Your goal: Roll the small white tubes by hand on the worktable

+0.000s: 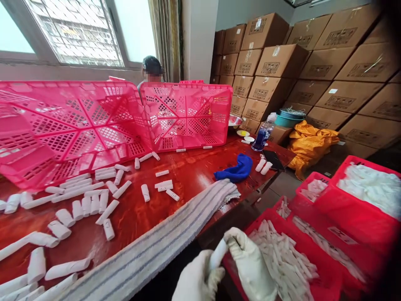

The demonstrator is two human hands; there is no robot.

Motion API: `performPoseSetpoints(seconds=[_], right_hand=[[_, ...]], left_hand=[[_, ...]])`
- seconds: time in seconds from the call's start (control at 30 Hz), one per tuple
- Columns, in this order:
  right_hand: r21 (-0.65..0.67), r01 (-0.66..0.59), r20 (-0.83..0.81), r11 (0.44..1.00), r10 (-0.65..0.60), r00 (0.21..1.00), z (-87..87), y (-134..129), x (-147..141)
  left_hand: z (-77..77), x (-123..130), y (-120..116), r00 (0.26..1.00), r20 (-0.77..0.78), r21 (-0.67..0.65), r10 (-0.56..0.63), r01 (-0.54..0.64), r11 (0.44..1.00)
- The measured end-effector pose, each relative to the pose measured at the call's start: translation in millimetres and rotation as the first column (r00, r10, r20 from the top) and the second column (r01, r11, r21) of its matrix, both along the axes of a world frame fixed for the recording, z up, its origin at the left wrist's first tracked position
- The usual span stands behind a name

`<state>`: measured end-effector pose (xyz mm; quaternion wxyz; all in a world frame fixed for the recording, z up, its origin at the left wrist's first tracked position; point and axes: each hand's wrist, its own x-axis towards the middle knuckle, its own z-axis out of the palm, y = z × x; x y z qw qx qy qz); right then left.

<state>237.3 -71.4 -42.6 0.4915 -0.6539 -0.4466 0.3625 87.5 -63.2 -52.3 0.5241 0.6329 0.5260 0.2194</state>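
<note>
Both my hands wear white gloves and are held low, past the table's near edge. My left hand is closed around the lower part of a small white roll, which stands tilted. At its upper end the fingers of my right hand are pinched together on the roll. Just right of that hand is a red bin heaped with thin white rolls. Many short white rolls lie scattered over the left of the red-brown table.
A striped towel runs along the table's near edge, with a blue cloth beyond it. Pink baskets stand on their sides at the back, a person behind them. A bottle stands far right; stacked cartons line the wall.
</note>
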Motion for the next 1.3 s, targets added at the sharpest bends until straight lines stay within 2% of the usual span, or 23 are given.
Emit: performPoseSetpoints(seconds=[0.07, 0.13, 0.23, 0.3, 0.33, 0.4, 0.43, 0.47, 0.5, 0.53, 0.57, 0.6, 0.67, 0.73, 0.8, 0.9, 0.93, 0.97, 1.0, 1.07, 1.13, 1.2, 1.3], right_hand=[[0.026, 0.009, -0.025, 1.000, -0.008, 1.000, 9.2, 4.4, -4.1], [0.050, 0.011, -0.069, 0.999, -0.008, 0.998, 15.9, 8.7, -10.5], [0.063, 0.021, -0.123, 0.998, -0.014, 0.992, 24.3, 16.1, -20.2], [0.084, -0.011, -0.133, 0.996, 0.022, 0.991, 30.7, 23.9, -25.4], [0.103, -0.046, -0.131, 0.994, 0.059, 0.990, 34.2, 29.0, -27.6], [0.150, -0.137, -0.119, 0.979, 0.156, 0.981, 41.3, 41.4, -31.0], [0.172, -0.182, -0.111, 0.968, 0.203, 0.973, 44.7, 48.5, -32.6], [0.190, -0.215, -0.108, 0.958, 0.238, 0.965, 47.7, 55.8, -34.2], [0.204, -0.241, -0.109, 0.949, 0.266, 0.958, 50.4, 63.1, -35.9], [0.215, -0.258, -0.116, 0.942, 0.287, 0.951, 52.7, 70.2, -37.7], [0.220, -0.275, -0.126, 0.936, 0.307, 0.943, 54.7, 77.0, -39.8], [0.217, -0.295, -0.141, 0.931, 0.329, 0.934, 56.4, 83.1, -41.9], [0.198, -0.341, -0.175, 0.919, 0.375, 0.910, 59.1, 93.6, -46.6], [0.183, -0.380, -0.203, 0.907, 0.413, 0.888, 61.2, 101.9, -51.1], [0.180, -0.418, -0.217, 0.890, 0.450, 0.866, 62.7, 108.7, -54.6], [0.198, -0.450, -0.206, 0.871, 0.485, 0.850, 62.7, 117.4, -58.2], [0.211, -0.451, -0.194, 0.867, 0.489, 0.850, 61.8, 120.0, -59.2], [0.225, -0.449, -0.179, 0.865, 0.489, 0.854, 60.5, 122.4, -60.3], [0.237, -0.447, -0.165, 0.863, 0.489, 0.857, 59.0, 124.6, -61.7], [0.250, -0.442, -0.148, 0.861, 0.485, 0.862, 56.2, 128.3, -65.1], [0.245, -0.440, -0.141, 0.864, 0.481, 0.865, 54.8, 130.7, -69.0], [0.239, -0.460, -0.143, 0.855, 0.500, 0.854, 55.7, 131.6, -72.5], [0.234, -0.538, -0.148, 0.810, 0.576, 0.804, 58.9, 129.6, -76.1]], left_hand=[[7.5, -2.7, -2.4, 0.968, -0.221, 0.205, 0.117, -0.071, 0.976], [8.4, -7.8, -2.6, 0.938, -0.312, 0.344, 0.147, -0.033, 0.938], [0.5, -20.2, 4.4, 0.946, -0.317, 0.533, 0.071, 0.116, 0.838], [-3.1, -29.4, 13.2, 0.958, -0.271, 0.610, 0.089, 0.100, 0.786], [-2.1, -33.5, 18.1, 0.966, -0.230, 0.621, 0.116, 0.054, 0.782], [7.4, -39.7, 27.9, 0.979, -0.115, 0.552, 0.167, -0.077, 0.831], [15.5, -41.8, 32.6, 0.983, -0.046, 0.457, 0.178, -0.138, 0.879], [24.9, -43.6, 37.1, 0.984, 0.041, 0.317, 0.172, -0.176, 0.932], [34.7, -45.4, 41.3, 0.978, 0.154, 0.126, 0.143, -0.163, 0.978], [44.1, -47.5, 45.4, 0.948, 0.298, -0.084, 0.112, -0.091, 0.992], [52.2, -49.9, 49.3, 0.882, 0.459, -0.271, 0.104, 0.027, 0.962], [58.5, -52.8, 53.0, 0.787, 0.604, -0.405, 0.127, 0.165, 0.899], [65.6, -59.5, 60.2, 0.594, 0.767, -0.525, 0.242, 0.364, 0.770], [67.3, -66.2, 67.1, 0.488, 0.801, -0.567, 0.347, 0.432, 0.702], [66.6, -71.6, 73.5, 0.428, 0.803, -0.591, 0.414, 0.488, 0.643], [65.9, -76.0, 80.8, 0.392, 0.794, -0.606, 0.464, 0.578, 0.547], [65.8, -76.5, 82.2, 0.401, 0.787, -0.615, 0.469, 0.567, 0.548], [65.5, -76.7, 83.2, 0.423, 0.779, -0.628, 0.464, 0.518, 0.581], [64.9, -76.7, 83.7, 0.460, 0.765, -0.637, 0.452, 0.428, 0.641], [62.9, -77.2, 83.9, 0.574, 0.696, -0.609, 0.432, 0.152, 0.778], [60.3, -79.6, 84.0, 0.681, 0.594, -0.537, 0.427, -0.059, 0.842], [57.9, -83.9, 84.3, 0.725, 0.563, -0.524, 0.397, -0.058, 0.850], [55.0, -89.6, 85.4, 0.674, 0.666, -0.558, 0.318, 0.168, 0.812]])
